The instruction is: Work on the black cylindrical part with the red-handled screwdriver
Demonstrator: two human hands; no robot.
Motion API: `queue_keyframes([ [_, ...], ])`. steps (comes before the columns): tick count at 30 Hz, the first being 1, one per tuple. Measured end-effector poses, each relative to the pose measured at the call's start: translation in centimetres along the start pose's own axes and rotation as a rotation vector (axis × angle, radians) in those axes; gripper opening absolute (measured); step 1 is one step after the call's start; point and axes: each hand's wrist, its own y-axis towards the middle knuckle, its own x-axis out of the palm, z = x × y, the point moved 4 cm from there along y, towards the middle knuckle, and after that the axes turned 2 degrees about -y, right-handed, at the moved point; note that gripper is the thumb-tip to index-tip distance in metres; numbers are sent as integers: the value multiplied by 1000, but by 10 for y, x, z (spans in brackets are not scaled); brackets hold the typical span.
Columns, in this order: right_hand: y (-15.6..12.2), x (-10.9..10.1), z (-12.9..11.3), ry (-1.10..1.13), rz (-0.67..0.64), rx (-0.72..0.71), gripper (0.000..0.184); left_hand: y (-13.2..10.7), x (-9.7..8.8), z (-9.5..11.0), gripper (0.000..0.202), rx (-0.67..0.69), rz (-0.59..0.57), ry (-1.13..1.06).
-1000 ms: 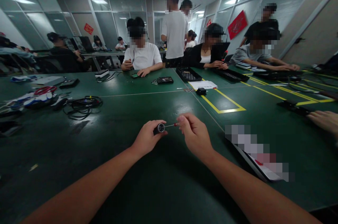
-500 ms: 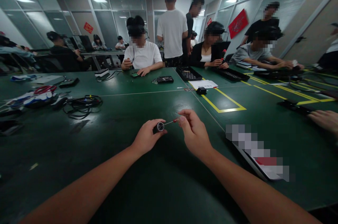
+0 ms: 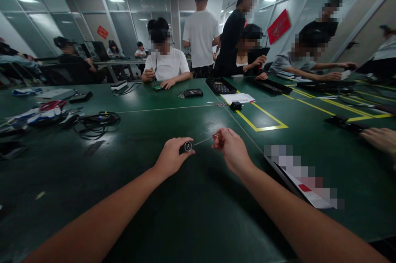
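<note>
My left hand (image 3: 170, 156) is closed around a short dark cylinder (image 3: 187, 146), with its round, silver-rimmed end facing me. What lies inside that end is too small to make out. In my right hand (image 3: 232, 150) is a thin screwdriver (image 3: 203, 140) with a red handle. The fingers wrap over the handle and hide most of it. Its slim metal shaft points left, and the tip is at or close to the right side of the cylinder; whether it touches, I cannot tell. Both hands are above the green table (image 3: 136, 221).
To the right lies a white box or packet (image 3: 309, 188), partly blurred out. A coil of black cable (image 3: 97, 124) sits left. A small black block (image 3: 236, 106) is ahead, by a yellow tape outline (image 3: 272, 128). Another person's hand (image 3: 379, 137) reaches in at right; co-workers sit opposite.
My right hand has moved slightly right and its fingers have curled around the screwdriver handle. More of the shaft now shows outside the cylinder. My left hand has barely moved.
</note>
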Motion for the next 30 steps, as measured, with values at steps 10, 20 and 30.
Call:
queue_keyframes([
  [10,-18,8,-12,-347,-13,-367,25,0,2,-4,33,-18,3,-18],
  [20,-32,14,-23,-591,-99,-516,19,-1,4,-2,34,-1,-14,26],
  [30,-29,11,-26,-672,-32,-521,21,1,2,-7,35,-79,-7,-33],
])
